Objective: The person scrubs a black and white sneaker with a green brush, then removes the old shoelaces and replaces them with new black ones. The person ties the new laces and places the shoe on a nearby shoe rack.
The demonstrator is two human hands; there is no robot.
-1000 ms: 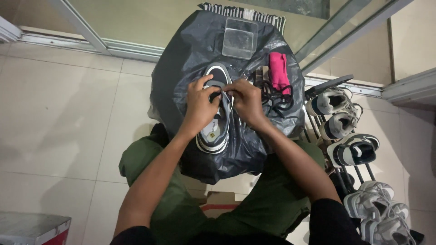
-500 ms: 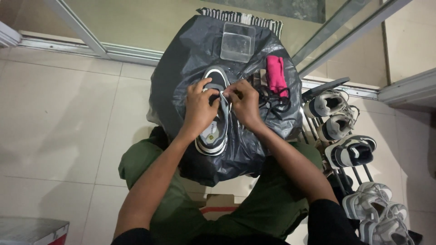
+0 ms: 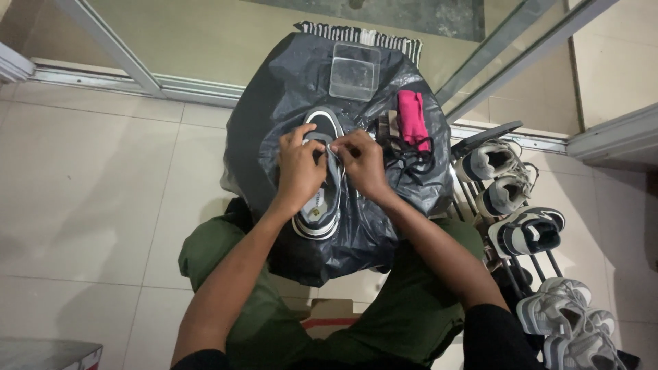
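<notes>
- Nearest the camera: person's lap in green trousers (image 3: pixel 384 322), both bare forearms reaching forward from dark sleeves; a cardboard box (image 3: pixel 329 314) shows between the knees on the tile floor (image 3: pixel 89 205).
- On the lap and running forward: black plastic sheet (image 3: pixel 274 116) draped over a raised surface, crinkled, hanging down toward the knees.
- Centre of the sheet: grey and white shoe (image 3: pixel 322 199), lying lengthwise, heel toward the person, toe pointing away, sole edge white.
- Left hand (image 3: pixel 299 171) rests over the shoe's upper, fingers curled, fingertips pressed together on a pale lace near the tongue.
- Right hand (image 3: pixel 363 164) sits just beside it on the right, thumb and forefinger pinching the same lace; the two hands' fingertips nearly touch over the shoe's middle.
- Lace itself is thin and mostly hidden by fingers; cannot tell which eyelet it is at.
- Right of the hands, on the sheet: loose black laces (image 3: pixel 411 156) in a tangle, and a pink rolled cloth (image 3: pixel 412 116) just beyond them.
- Further up the sheet: clear plastic box (image 3: pixel 354 70), lid shut, well apart from the shoe.
- Right side, beside the person: shoe rack (image 3: pixel 510 274) with several grey and white sneakers (image 3: pixel 490 159) on pegs, running near to far.
- Far edge: striped mat (image 3: pixel 356 33) peeking past the sheet, metal sliding door track (image 3: pixel 171 88), glass beyond.
- Bottom left corner: grey box corner (image 3: pixel 48 353), only partly in view.
</notes>
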